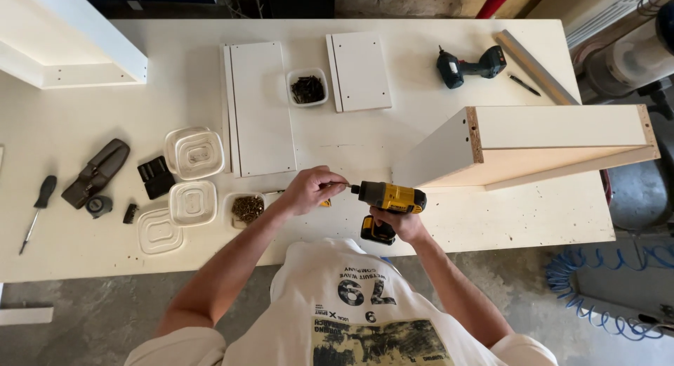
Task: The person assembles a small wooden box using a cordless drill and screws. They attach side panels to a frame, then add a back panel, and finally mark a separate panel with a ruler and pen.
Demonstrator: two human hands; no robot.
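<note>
Your right hand (399, 224) is clenched around the grip of a yellow-and-black cordless driver (388, 203), held just above the near edge of the white table (105, 127), nose pointing to your left. Your left hand (309, 189) is pinched at the driver's bit tip (349, 187), fingers closed on something small there; too small to tell whether it's a screw or the bit itself. Just beside the left hand, a small tub of brass screws (246, 208) sits on the table. Left of it, two clear square containers (194, 176) and a clear lid (159, 231), then a black bit holder (155, 176), a grey folded tool (96, 172) and a screwdriver with a black handle (36, 210) near the left edge. Right of the driver, a white chipboard box carcass (533, 145) lies on its side, open face toward you, its near corner close to the driver's nose but not touching. Further back: a long white panel (260, 106), a shorter white panel (359, 71), and between them a white dish of dark screws (307, 88). A second, dark green driver (469, 65) lies at the far right, with a black pen (524, 84) and a wooden strip (535, 66) beside it. Another white cabinet piece (70, 46) sits at the far-left corner. A blue coiled hose (597, 296) lies on the floor at right.
</note>
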